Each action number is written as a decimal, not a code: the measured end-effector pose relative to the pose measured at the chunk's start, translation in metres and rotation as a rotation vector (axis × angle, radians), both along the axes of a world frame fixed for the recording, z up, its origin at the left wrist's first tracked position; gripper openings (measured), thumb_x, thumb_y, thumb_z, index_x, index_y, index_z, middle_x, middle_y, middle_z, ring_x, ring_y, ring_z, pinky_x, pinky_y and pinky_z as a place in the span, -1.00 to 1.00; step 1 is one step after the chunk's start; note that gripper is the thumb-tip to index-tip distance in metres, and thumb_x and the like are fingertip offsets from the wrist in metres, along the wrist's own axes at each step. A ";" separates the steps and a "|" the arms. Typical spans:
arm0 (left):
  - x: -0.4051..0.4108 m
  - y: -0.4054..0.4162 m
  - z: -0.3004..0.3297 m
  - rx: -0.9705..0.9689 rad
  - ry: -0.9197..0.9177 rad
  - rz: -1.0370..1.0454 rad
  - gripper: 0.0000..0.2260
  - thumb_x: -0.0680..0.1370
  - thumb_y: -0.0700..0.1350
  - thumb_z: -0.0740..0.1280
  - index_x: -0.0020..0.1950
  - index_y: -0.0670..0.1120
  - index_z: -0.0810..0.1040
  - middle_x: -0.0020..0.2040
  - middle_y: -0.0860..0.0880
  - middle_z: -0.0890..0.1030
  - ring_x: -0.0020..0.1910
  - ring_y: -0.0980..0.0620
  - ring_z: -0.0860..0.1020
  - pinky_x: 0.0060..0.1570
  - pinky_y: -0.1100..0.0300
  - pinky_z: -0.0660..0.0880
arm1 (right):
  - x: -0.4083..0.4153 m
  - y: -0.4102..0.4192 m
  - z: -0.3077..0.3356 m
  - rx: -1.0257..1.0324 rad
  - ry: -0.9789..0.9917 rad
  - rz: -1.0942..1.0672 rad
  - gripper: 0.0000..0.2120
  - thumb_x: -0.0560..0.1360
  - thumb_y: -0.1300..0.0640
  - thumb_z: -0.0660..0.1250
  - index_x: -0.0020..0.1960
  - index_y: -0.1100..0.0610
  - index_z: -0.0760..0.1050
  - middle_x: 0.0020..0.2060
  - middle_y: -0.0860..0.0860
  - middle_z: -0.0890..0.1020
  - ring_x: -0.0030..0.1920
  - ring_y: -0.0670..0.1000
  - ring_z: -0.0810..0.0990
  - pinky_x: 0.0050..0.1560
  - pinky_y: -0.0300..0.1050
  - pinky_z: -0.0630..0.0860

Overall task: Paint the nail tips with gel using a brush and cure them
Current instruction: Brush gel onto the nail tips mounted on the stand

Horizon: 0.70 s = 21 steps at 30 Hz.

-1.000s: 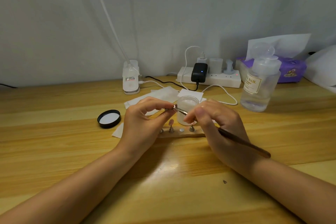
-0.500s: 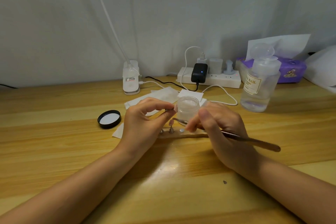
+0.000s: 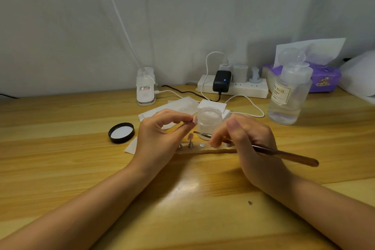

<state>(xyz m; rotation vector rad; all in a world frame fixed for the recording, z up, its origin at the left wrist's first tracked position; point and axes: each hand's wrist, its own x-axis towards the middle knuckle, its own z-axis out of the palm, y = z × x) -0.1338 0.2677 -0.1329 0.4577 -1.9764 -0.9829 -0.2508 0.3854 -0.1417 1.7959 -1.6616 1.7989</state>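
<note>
Bench (image 3: pixel 60 168): we see pale wood with a lengthwise grain, a glare patch near the middle and a small dark speck (image 3: pixel 250 202) close to the right forearm.
Right hand (image 3: pixel 251 144): we find its fingers curled round the brush, thumb raised on top; it rests low over the right end of the holder strip.
Brush (image 3: pixel 284 155): slim, with a glossy brown handle running out to the right and a silver metal ferrule; its tip points left, just below the held nail tip and in front of the jar.
Left hand (image 3: pixel 160 134): we see thumb and forefinger pinching a small metal stand, the other fingers curled beneath.
Nail tip (image 3: pixel 195 120): small, pale pink and translucent, seated on the pinched stand, raised above the strip and close to the jar's left side.
Holder strip (image 3: pixel 205 149): a narrow tan bar lying between our hands, bearing round silver discs and one metal stand topped by a second pink nail tip (image 3: pixel 190 136).
Gel jar (image 3: pixel 210 121): clear, open, with whitish contents, just behind the strip.
Lid (image 3: pixel 121 133): black with a white lining, lying upturned to the left.
White pads (image 3: pixel 178 105): flat sheets behind the jar.
Pump bottle (image 3: pixel 288 95): clear, labelled, far right.
Power strip (image 3: pixel 243 87): against the wall, with a black adapter plugged in.
Tissue box (image 3: pixel 324 79): purple, at the far right.
</note>
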 end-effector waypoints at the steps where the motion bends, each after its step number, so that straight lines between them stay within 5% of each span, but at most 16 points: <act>1: 0.000 0.000 0.000 0.002 0.000 -0.002 -0.92 0.39 -0.19 0.45 -0.13 -0.11 0.67 -0.18 0.03 0.65 -0.13 0.16 0.57 -0.10 0.41 0.43 | 0.000 0.000 0.001 -0.006 -0.024 -0.009 -0.65 0.53 0.06 0.01 -0.29 0.01 0.50 -0.40 -0.01 0.57 -0.28 -0.11 0.54 -0.18 -0.05 0.47; 6: 0.001 0.000 0.000 -0.001 -0.004 -0.009 -0.91 0.39 -0.20 0.44 -0.13 -0.07 0.66 -0.18 0.08 0.65 -0.13 0.18 0.57 -0.09 0.40 0.45 | 0.000 -0.004 0.002 0.085 -0.004 -0.038 -0.69 0.52 0.01 0.02 -0.22 0.05 0.49 -0.32 -0.15 0.53 -0.20 -0.16 0.53 -0.18 -0.31 0.43; 11: 0.000 -0.001 0.000 0.023 -0.003 -0.003 -0.90 0.39 -0.21 0.44 -0.12 -0.07 0.66 -0.19 0.07 0.65 -0.15 0.18 0.58 -0.12 0.39 0.46 | 0.000 -0.001 0.000 0.069 0.042 0.055 -0.65 0.54 0.07 0.04 -0.26 0.09 0.53 -0.37 -0.05 0.55 -0.27 -0.15 0.53 -0.20 -0.12 0.45; 17: 0.001 0.002 0.002 0.073 0.028 -0.056 -0.86 0.37 -0.19 0.43 -0.10 -0.02 0.65 -0.16 0.09 0.66 -0.13 0.23 0.60 -0.13 0.45 0.46 | -0.002 -0.002 0.001 0.038 -0.087 -0.025 -0.64 0.53 0.01 0.00 -0.23 0.07 0.51 -0.33 -0.04 0.57 -0.22 -0.07 0.57 -0.16 -0.08 0.50; 21: 0.000 0.001 0.001 0.071 0.039 -0.051 -0.84 0.37 -0.21 0.42 -0.08 -0.05 0.65 -0.15 0.08 0.66 -0.13 0.22 0.60 -0.13 0.45 0.45 | -0.001 -0.003 0.000 0.075 0.020 -0.016 -0.62 0.55 0.02 0.03 -0.21 0.14 0.54 -0.31 -0.07 0.58 -0.21 -0.12 0.55 -0.17 -0.16 0.47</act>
